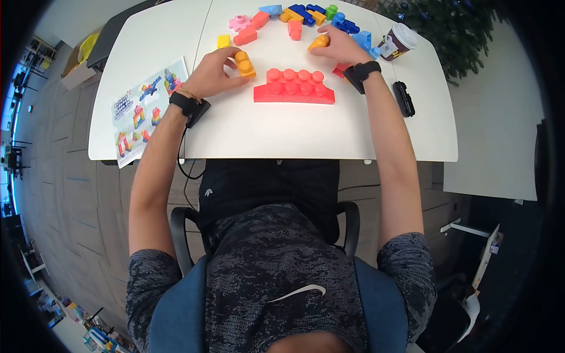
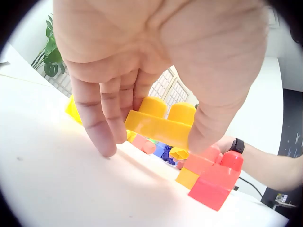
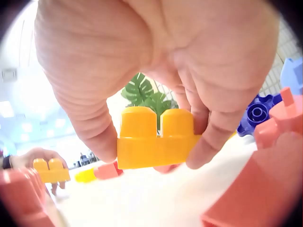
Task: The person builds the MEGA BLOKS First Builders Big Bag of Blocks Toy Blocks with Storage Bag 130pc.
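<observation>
In the head view the left hand [image 1: 212, 75] holds an orange two-stud block [image 1: 244, 63] near the left end of a red block assembly [image 1: 294, 88]. The left wrist view shows that block [image 2: 161, 127] pinched between thumb and fingers of the left hand [image 2: 151, 61]. The right hand [image 1: 341, 48] grips another orange block [image 1: 319, 42], beyond the assembly's right side. In the right wrist view this block [image 3: 154, 146] is held level by its ends, studs up, between thumb and fingers of the right hand [image 3: 156, 61].
Loose blue, orange, green and red blocks lie along the far side of the table [image 1: 235, 135], with a yellow block [image 1: 223, 41] and a pink gear piece [image 1: 239, 23]. A cup [image 1: 398, 42] and a black case [image 1: 404, 99] stand right; a printed sheet [image 1: 144, 112] lies left.
</observation>
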Motion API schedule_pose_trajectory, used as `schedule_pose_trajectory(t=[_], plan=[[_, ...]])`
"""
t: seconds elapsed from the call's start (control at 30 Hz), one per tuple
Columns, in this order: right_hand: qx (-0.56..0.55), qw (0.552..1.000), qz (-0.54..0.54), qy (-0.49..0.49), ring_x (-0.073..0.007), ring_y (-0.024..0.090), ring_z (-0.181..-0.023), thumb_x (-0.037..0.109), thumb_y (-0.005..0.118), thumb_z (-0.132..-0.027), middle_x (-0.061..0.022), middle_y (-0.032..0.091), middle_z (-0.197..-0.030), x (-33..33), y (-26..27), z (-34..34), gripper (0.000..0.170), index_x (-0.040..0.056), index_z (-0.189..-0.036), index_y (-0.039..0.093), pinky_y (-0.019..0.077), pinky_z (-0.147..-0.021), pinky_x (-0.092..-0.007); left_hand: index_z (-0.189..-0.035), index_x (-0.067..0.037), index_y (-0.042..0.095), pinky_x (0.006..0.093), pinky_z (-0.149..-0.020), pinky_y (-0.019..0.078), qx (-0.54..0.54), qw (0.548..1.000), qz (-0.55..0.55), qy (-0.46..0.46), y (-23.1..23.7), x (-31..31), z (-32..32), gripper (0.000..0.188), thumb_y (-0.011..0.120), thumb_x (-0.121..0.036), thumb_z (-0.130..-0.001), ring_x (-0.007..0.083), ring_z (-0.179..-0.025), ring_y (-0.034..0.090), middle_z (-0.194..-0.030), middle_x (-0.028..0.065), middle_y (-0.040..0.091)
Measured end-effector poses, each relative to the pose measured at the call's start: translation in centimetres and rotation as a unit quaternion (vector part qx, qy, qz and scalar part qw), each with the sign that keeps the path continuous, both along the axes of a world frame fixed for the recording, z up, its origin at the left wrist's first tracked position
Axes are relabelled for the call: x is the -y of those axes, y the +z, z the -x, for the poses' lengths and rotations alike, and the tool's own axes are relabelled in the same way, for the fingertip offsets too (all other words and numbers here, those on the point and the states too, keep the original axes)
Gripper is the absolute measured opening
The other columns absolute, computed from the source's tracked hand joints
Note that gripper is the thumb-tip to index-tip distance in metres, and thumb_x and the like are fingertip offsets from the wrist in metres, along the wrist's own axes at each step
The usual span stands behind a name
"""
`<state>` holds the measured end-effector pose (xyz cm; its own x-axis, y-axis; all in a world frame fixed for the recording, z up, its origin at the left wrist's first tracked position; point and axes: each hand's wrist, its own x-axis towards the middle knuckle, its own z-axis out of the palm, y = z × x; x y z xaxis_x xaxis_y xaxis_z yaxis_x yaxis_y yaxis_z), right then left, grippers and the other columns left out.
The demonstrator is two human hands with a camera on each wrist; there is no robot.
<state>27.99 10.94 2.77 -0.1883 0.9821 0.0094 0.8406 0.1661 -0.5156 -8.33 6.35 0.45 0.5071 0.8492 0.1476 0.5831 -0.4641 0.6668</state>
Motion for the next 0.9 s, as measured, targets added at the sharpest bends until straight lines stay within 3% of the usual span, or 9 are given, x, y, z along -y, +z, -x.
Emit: schedule_pose_trajectory(t=[0.03, 0.1, 0.13, 0.2, 0.27, 0.37, 0.5, 0.7, 0.9], plan=[[-0.001, 1.0, 0.0, 0.0, -0.0213, 0.069, -0.102, 0.026, 0.088, -0.081, -0.0133, 0.071, -0.115, 0.4, 0.0, -0.3, 0.07, 0.0017, -0.14, 0.058, 0.0561, -0.091, -0.0312, -0.144, 0.0, 0.056, 0.0348, -0.094, 0.0603, -0.001, 1.0, 0.0, 0.0, 0.1, 0.4, -0.1, 0.071, 0.087, -0.02, -0.083, 0.0212, -0.107, 0.07, -0.128, 0.0141, 0.068], [-0.176, 0.984, -0.033, 0.014, -0.018, 0.069, -0.101, 0.028, 0.09, -0.079, -0.0099, 0.072, -0.115, 1.6, -0.1, -0.8, 0.061, 0.0036, -0.13, 0.067, 0.0563, -0.088, -0.0305, -0.145, 0.0, 0.054, 0.0361, -0.102, 0.0575, 0.072, 0.997, 0.004, 0.015, 0.3, 1.1, -0.5, 0.069, 0.085, -0.02, -0.087, 0.0227, -0.118, 0.069, -0.13, 0.0135, 0.066], [-0.176, 0.984, -0.032, 0.015, -0.018, 0.069, -0.101, 0.028, 0.09, -0.079, -0.0099, 0.072, -0.115, 2.6, 0.0, -0.7, 0.061, 0.0036, -0.13, 0.067, 0.0563, -0.088, -0.0305, -0.145, 0.0, 0.054, 0.0361, -0.102, 0.0575, 0.072, 0.997, 0.005, 0.016, 0.6, 1.8, -0.9, 0.069, 0.085, -0.02, -0.087, 0.0227, -0.118, 0.069, -0.13, 0.0135, 0.066], [-0.261, 0.961, 0.009, 0.088, -0.0129, 0.067, -0.1, 0.026, 0.09, -0.08, -0.0056, 0.072, -0.113, 5.5, 0.9, -0.3, 0.06, 0.0045, -0.131, 0.067, 0.0551, -0.087, -0.028, -0.147, -0.001, 0.051, 0.0369, -0.107, 0.0543, 0.171, 0.984, 0.012, -0.042, 1.3, 2.8, -2.1, 0.069, 0.083, -0.02, -0.089, 0.0228, -0.121, 0.067, -0.134, 0.0125, 0.064], [-0.245, 0.964, 0.017, 0.1, -0.0153, 0.067, -0.099, 0.025, 0.089, -0.078, -0.0071, 0.072, -0.114, 8.2, 1.7, 0.7, 0.064, 0.0054, -0.134, 0.066, 0.0545, -0.088, -0.0285, -0.148, -0.002, 0.05, 0.0373, -0.109, 0.0525, 0.177, 0.982, -0.001, -0.071, 1.4, 3.1, -3.5, 0.069, 0.082, -0.017, -0.089, 0.0227, -0.122, 0.066, -0.135, 0.0123, 0.063], [-0.128, 0.972, -0.082, 0.176, -0.022, 0.068, -0.099, 0.024, 0.088, -0.073, -0.0113, 0.071, -0.111, 10.2, 2.4, 1.6, 0.075, 0.0066, -0.142, 0.062, 0.0547, -0.089, -0.0314, -0.147, -0.001, 0.051, 0.0377, -0.109, 0.0525, 0.15, 0.979, -0.028, -0.139, 1.9, 2.8, -5.8, 0.068, 0.082, -0.013, -0.087, 0.0226, -0.122, 0.066, -0.134, 0.0126, 0.064], [-0.128, 0.974, -0.033, 0.183, -0.0244, 0.068, -0.107, 0.024, 0.087, -0.076, -0.0146, 0.069, -0.117, 10.7, 1.9, 2.2, 0.085, 0.0056, -0.15, 0.051, 0.0567, -0.095, -0.036, -0.144, -0.001, 0.055, 0.0344, -0.103, 0.0543, 0.127, 0.979, -0.044, -0.154, 1.1, 2.4, -7.8, 0.067, 0.083, -0.013, -0.085, 0.0214, -0.115, 0.067, -0.128, 0.0121, 0.066], [-0.147, 0.97, -0.03, 0.193, -0.0271, 0.067, -0.12, 0.02, 0.084, -0.078, -0.0189, 0.065, -0.13, 10.7, 1.3, 2.5, 0.081, 0.0003, -0.149, 0.051, 0.0554, -0.105, -0.0377, -0.145, 0.0, 0.055, 0.0322, -0.094, 0.0558, 0.099, 0.985, -0.034, -0.138, 1.3, 3.2, -7.9, 0.069, 0.084, -0.014, -0.083, 0.019, -0.104, 0.066, -0.122, 0.0108, 0.068], [-0.173, 0.965, -0.029, 0.196, -0.0283, 0.065, -0.124, 0.02, 0.085, -0.08, -0.0192, 0.063, -0.137, 10.5, -0.3, 2.1, 0.08, 0.0015, -0.15, 0.051, 0.0535, -0.107, -0.0372, -0.146, -0.001, 0.053, 0.0331, -0.095, 0.0557, 0.108, 0.982, -0.037, -0.15, 0.6, 2.9, -8.0, 0.07, 0.083, -0.015, -0.085, 0.0205, -0.106, 0.067, -0.122, 0.0112, 0.068]])
